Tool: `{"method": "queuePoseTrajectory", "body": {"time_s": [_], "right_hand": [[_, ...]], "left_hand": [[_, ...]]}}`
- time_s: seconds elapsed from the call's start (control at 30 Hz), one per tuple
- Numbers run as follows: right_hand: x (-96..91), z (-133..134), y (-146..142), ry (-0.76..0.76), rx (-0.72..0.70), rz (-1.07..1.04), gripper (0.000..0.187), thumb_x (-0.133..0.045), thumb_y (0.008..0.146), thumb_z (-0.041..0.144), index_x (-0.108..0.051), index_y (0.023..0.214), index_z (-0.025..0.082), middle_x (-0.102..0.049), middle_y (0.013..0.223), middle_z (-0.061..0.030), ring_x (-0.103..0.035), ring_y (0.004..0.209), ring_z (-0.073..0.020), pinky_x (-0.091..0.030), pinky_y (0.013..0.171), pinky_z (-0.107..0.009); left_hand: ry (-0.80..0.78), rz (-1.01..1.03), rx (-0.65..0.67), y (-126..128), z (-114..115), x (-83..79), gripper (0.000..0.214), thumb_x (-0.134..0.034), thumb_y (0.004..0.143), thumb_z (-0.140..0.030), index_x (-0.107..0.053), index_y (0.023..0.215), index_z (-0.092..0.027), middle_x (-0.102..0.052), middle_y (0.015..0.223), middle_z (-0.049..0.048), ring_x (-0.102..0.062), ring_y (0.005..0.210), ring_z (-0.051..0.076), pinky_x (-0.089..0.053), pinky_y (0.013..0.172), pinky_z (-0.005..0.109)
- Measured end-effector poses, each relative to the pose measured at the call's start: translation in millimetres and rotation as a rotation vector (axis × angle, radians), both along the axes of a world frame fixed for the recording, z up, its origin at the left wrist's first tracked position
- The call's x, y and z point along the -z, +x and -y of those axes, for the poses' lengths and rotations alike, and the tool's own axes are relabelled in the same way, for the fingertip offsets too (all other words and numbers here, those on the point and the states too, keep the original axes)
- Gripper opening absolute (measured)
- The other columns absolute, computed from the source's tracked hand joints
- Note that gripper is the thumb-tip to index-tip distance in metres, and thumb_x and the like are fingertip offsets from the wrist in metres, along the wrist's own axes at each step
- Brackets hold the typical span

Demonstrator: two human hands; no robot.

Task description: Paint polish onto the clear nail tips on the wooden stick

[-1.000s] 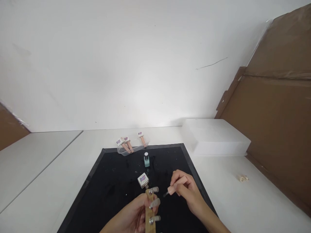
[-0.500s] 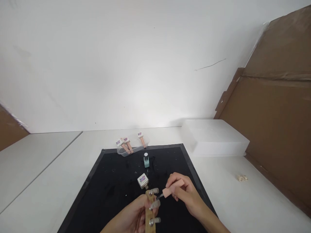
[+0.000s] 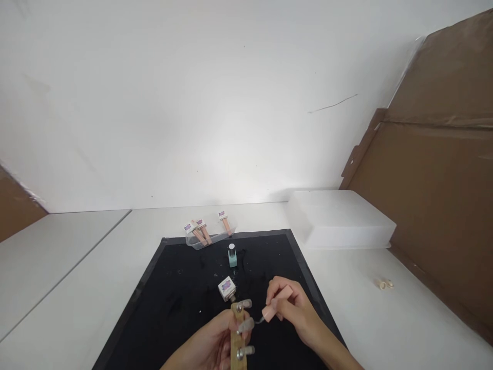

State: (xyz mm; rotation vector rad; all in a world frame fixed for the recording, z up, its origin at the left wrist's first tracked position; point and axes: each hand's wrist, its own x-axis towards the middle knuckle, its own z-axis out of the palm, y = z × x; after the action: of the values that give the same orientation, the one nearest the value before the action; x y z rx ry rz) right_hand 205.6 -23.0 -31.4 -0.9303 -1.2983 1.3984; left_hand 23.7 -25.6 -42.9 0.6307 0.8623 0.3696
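Observation:
My left hand (image 3: 215, 336) is wrapped round a wooden nail tip holder (image 3: 238, 339), held over the black mat. Several clear false nails (image 3: 247, 325) stick out from its right side on round metal studs. Between the fingers of my right hand (image 3: 295, 308) is a pink nail polish brush cap (image 3: 277, 303), tilted, with its thin brush pointing down-left at the middle false nail. The brush end looks to touch that nail's edge. Just beyond the holder, a white polish bottle (image 3: 227, 288) with a purple label lies with its bare neck toward me.
A small teal bottle with a dark cap (image 3: 232, 257) stands on the black mat (image 3: 173, 288). Behind it, a clear tray (image 3: 198, 245) holds several pink-capped bottles. A white box (image 3: 342, 221) sits at the right, with small beige rings (image 3: 382, 284) nearer me. Cardboard (image 3: 435, 195) borders the right side.
My right hand has moved slightly right and down with the brush cap, and the brush has shifted from above the middle false nail to its right edge. My left hand stays nearly still.

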Motion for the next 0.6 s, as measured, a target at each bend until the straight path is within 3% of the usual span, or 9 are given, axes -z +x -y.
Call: {"method": "queuePoseTrajectory", "body": {"time_s": [0.27, 0.6], "right_hand": [[-1.4, 3.3, -0.3, 0.045, -0.036, 0.03, 0.007, -0.055, 0.068, 0.016, -0.062, 0.067, 0.016, -0.05, 0.055, 0.0037, -0.036, 0.045, -0.0082, -0.025, 0.045, -0.022], [4.7, 0.1, 2.1, -0.031, 0.046, -0.237, 0.009, -0.058, 0.069, 0.022, -0.059, 0.062, 0.015, -0.042, 0.052, 0.0056, -0.032, 0.042, -0.0072, -0.024, 0.044, -0.022]], "left_hand": [[-0.049, -0.057, -0.041, -1.3, -1.5, 4.7, 0.026, -0.055, 0.058, -0.04, -0.047, 0.052, -0.017, -0.033, 0.033, -0.009, -0.019, 0.024, 0.001, -0.004, 0.029, 0.016], [-0.083, 0.221, -0.116, -0.1, -5.5, 9.1, 0.02, -0.057, 0.063, -0.035, -0.048, 0.061, -0.017, -0.032, 0.042, -0.0099, -0.024, 0.027, 0.0, -0.002, 0.03, 0.015]]}}
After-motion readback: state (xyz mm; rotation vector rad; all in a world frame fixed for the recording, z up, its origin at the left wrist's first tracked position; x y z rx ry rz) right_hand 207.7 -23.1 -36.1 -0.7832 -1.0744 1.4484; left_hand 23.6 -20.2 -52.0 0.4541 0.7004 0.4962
